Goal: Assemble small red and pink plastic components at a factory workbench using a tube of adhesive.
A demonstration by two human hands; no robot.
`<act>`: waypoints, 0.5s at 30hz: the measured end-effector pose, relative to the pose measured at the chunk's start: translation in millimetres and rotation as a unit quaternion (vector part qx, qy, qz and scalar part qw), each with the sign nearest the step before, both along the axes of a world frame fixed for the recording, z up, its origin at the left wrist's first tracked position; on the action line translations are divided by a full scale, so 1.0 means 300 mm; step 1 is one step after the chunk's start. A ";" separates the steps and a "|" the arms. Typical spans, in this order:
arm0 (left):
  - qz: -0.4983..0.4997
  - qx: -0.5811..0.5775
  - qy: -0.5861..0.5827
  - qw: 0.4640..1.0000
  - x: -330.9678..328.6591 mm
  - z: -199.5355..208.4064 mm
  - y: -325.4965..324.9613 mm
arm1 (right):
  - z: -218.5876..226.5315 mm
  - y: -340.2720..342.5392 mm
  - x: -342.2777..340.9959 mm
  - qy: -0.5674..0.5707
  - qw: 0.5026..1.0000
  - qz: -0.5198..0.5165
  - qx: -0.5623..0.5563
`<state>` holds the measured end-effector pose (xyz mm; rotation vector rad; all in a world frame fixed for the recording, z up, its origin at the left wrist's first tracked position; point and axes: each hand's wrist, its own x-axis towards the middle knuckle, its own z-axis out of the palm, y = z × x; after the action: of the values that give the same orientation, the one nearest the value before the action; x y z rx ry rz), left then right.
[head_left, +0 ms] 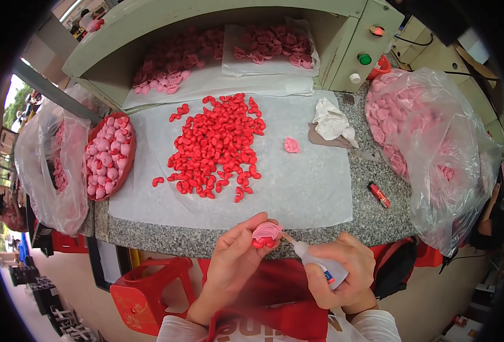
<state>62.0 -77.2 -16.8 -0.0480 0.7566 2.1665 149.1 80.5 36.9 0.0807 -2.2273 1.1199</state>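
Between the fingertips of my left hand (pixel 238 253) is a small pink moulded piece (pixel 267 231) with a red curved piece (pixel 263 243) set against its lower side. My right hand (pixel 346 273) is wrapped round a translucent white squeeze bottle (pixel 326 265) with a thin nozzle, tilted so its tip points at the pink piece; whether the tip touches it I cannot tell. Beyond my hands, a heap of glossy red curved pieces (pixel 215 145) lies on white sheet paper (pixel 297 194). A single pink piece (pixel 292 145) rests to the right of that heap.
A pale green machine housing (pixel 206 14) holds many pink pieces (pixel 178 54) at the back. A red basket (pixel 127 165) of pink balls stands left. Large clear plastic bags (pixel 440 154) flank the granite worktop (pixel 389 222). A crumpled tissue (pixel 333 121) and red lighter (pixel 379 195) lie right.
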 end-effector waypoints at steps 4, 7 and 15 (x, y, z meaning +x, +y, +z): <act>0.002 0.009 -0.006 1.000 -0.002 0.000 -0.002 | 0.000 -0.001 0.005 -0.010 1.000 -0.005 0.004; 0.001 0.014 -0.006 1.000 -0.003 -0.004 -0.007 | 0.006 0.007 0.009 -0.014 1.000 -0.004 0.007; 0.000 0.022 -0.011 1.000 -0.005 -0.011 -0.006 | 0.005 0.002 0.005 -0.010 1.000 -0.019 -0.003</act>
<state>60.5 -79.0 -20.1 -0.0492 0.6962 2.1773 150.5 81.2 38.2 0.0259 -2.2332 1.1109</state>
